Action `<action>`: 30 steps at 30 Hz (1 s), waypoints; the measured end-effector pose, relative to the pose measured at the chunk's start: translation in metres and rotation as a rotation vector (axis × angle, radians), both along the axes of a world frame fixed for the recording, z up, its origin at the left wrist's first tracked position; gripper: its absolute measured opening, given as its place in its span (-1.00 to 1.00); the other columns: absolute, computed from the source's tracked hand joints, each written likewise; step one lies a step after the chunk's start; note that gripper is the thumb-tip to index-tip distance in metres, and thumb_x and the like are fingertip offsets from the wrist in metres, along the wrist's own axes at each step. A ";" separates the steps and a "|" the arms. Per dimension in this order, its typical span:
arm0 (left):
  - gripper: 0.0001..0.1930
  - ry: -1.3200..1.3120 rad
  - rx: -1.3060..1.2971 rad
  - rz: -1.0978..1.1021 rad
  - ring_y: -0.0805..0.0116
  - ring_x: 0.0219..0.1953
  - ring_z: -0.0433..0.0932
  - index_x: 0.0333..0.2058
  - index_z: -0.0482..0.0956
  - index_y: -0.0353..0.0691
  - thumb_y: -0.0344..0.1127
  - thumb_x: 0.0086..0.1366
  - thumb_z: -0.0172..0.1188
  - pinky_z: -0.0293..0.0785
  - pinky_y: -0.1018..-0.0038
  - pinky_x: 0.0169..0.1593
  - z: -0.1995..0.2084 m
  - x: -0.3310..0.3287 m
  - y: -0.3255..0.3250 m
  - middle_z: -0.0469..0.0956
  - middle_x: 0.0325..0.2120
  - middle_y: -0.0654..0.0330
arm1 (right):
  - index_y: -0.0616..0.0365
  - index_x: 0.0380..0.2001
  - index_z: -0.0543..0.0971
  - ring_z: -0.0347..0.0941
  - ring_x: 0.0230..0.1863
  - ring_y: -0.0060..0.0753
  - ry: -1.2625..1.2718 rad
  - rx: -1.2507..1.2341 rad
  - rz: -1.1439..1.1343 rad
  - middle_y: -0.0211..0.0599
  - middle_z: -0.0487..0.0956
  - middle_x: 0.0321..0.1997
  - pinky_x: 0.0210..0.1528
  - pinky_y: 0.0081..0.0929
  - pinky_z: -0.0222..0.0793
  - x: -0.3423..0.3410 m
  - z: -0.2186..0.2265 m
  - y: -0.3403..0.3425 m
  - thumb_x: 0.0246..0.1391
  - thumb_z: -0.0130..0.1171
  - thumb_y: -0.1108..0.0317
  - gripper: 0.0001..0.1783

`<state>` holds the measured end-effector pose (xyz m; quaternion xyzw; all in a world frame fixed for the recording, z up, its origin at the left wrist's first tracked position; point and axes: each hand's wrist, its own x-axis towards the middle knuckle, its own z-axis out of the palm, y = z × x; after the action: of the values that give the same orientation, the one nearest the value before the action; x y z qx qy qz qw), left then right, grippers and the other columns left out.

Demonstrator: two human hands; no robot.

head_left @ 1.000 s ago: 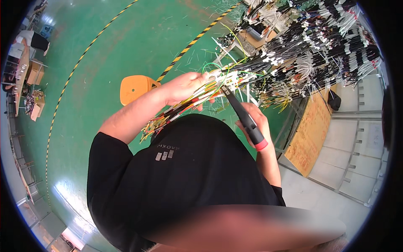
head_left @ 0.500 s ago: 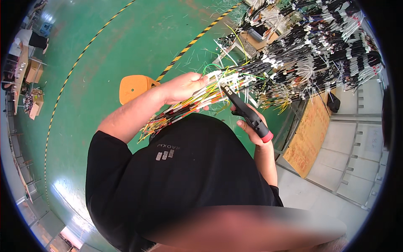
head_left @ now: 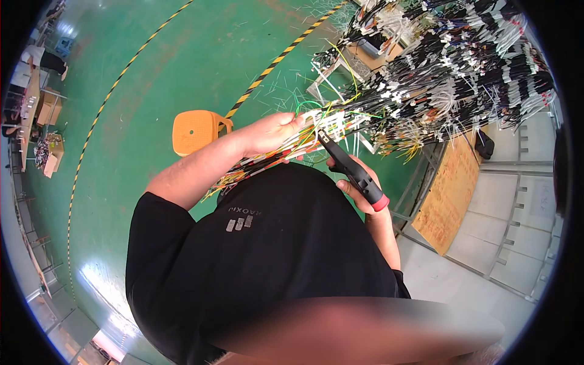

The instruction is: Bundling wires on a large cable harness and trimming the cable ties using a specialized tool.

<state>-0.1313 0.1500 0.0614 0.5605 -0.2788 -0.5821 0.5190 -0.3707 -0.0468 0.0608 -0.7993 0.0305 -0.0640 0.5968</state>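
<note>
My left hand (head_left: 274, 132) is wrapped around a thick bundle of wires (head_left: 250, 164), in white, yellow, red and black, that runs down past my forearm. In my right hand (head_left: 354, 196) I grip a black cable tie gun (head_left: 347, 163) with a red end cap. Its narrow nose meets the bundle just right of my left hand, among several white cable ties (head_left: 336, 123). Whether a tie sits in the nose is too small to tell. Part of the fingers of both hands is hidden behind the bundle and the tool.
A large mass of black and white wire harnesses (head_left: 450, 85) hangs at the right. Beneath it stands a wooden board (head_left: 447, 198). An orange stool (head_left: 193, 132) is at the left, by striped floor tape (head_left: 267, 72). Cable tie offcuts litter the green floor. Another person (head_left: 45, 59) is far left.
The cable tie gun and my right hand have shifted slightly left and down, its nose staying at the bundle. My left hand keeps its hold on the wires.
</note>
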 end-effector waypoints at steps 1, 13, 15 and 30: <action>-0.47 -0.016 -0.008 -0.001 0.37 -0.22 0.73 0.28 0.40 -0.31 0.03 0.72 -0.27 0.68 0.43 -0.25 -0.001 0.000 -0.001 0.69 -0.10 0.07 | 0.15 0.14 0.65 0.61 0.06 -0.16 0.001 0.000 -0.001 -0.21 0.66 0.04 0.17 -0.28 0.48 -0.001 0.000 0.002 0.20 0.44 0.30 -0.55; -0.45 -0.035 -0.097 -0.006 0.43 -0.23 0.70 0.44 0.26 -0.22 0.03 0.72 -0.28 0.64 0.48 -0.25 -0.005 -0.001 -0.002 0.67 -0.06 0.12 | 0.38 0.27 0.52 0.54 0.29 -0.09 -0.055 0.401 0.015 -0.04 0.64 0.18 0.40 -0.11 0.35 -0.012 0.007 0.006 0.20 0.44 0.27 -0.36; -0.45 -0.026 -0.095 0.003 0.43 -0.23 0.70 0.43 0.26 -0.22 0.03 0.72 -0.28 0.64 0.48 -0.25 -0.007 -0.001 0.001 0.68 -0.07 0.12 | 0.38 0.27 0.52 0.55 0.28 -0.09 -0.096 0.403 0.001 -0.05 0.64 0.18 0.42 -0.11 0.34 -0.008 0.009 -0.002 0.21 0.43 0.25 -0.35; -0.46 0.016 -0.098 0.017 0.39 -0.24 0.72 0.34 0.36 -0.30 0.02 0.72 -0.28 0.66 0.46 -0.14 -0.001 0.004 -0.001 0.70 -0.04 0.08 | 0.17 0.12 0.64 0.59 0.06 -0.07 -0.007 -0.083 -0.069 -0.16 0.66 0.06 0.17 -0.25 0.47 -0.004 -0.002 0.011 0.17 0.44 0.27 -0.53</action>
<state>-0.1275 0.1491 0.0604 0.5320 -0.2980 -0.5677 0.5531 -0.3750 -0.0361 0.0592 -0.8217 0.0532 -0.0883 0.5605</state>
